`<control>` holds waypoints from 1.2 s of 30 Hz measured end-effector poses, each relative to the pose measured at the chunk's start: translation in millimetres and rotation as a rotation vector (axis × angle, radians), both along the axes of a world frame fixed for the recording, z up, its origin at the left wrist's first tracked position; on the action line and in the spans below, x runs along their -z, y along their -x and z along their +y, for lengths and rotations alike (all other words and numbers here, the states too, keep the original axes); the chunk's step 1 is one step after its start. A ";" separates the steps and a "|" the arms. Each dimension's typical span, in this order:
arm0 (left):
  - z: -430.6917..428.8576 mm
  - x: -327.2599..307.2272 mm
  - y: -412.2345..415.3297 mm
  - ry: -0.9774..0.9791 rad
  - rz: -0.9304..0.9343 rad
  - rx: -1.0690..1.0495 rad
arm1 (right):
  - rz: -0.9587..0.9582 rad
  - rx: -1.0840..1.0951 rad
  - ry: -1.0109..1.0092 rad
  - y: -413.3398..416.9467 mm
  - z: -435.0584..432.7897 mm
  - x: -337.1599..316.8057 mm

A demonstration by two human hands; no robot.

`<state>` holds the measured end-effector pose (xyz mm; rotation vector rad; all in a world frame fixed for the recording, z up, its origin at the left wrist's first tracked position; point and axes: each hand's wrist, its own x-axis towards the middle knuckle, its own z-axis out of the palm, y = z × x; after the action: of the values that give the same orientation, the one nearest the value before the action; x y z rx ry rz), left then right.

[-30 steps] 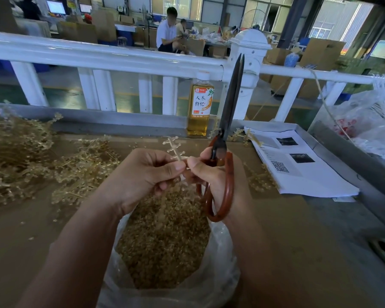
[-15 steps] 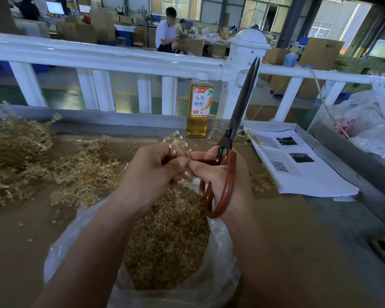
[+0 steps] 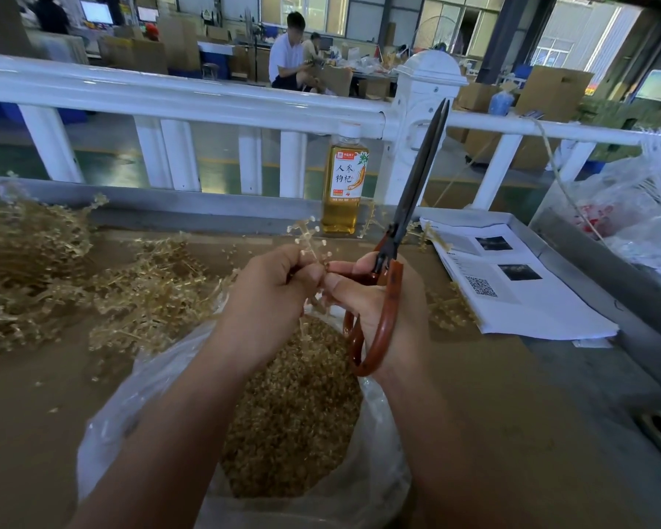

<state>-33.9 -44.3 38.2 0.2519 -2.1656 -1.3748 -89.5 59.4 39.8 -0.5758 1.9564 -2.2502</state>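
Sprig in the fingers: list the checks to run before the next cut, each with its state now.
1. Left hand pinches sprig: ok.
2. Right hand holds scissors by the red loops: ok.
3. Blades shut, pointing up, away from both hands: ok.
4. Bag open under both hands: ok.
5. Cut point on the stem: cannot tell, the hands hide it.

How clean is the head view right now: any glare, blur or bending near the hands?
Head view: the wide lens bows the white railing; daylight blows out the windows at top right, while the table is dim; the left hand, right hand, scissors and the sprig they pinch are sharp, with no glare on them; the plastic bag shows only a faint sheen.
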 end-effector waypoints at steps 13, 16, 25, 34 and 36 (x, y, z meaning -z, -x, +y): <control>-14.8 -3.5 -2.2 -0.032 0.017 -0.108 | -0.169 -0.226 -0.109 5.0 11.1 0.5; -23.6 -5.2 -3.1 -0.135 0.049 -0.116 | -0.154 -0.376 -0.327 6.7 16.6 3.3; -33.3 -3.2 -1.5 -0.328 0.069 -0.176 | -0.014 -0.655 -0.740 -4.7 12.7 -6.6; -33.0 -5.7 -3.5 -0.350 0.014 -0.196 | -0.022 -0.656 -0.850 -2.4 18.6 -6.5; -31.9 -6.4 -4.0 -0.340 -0.007 -0.184 | -0.012 -0.638 -0.863 -2.5 18.4 -7.9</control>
<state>-29.9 -76.2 44.6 0.5698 -1.8508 -1.6274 -86.9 77.8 47.7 -0.8609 2.0688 -0.9226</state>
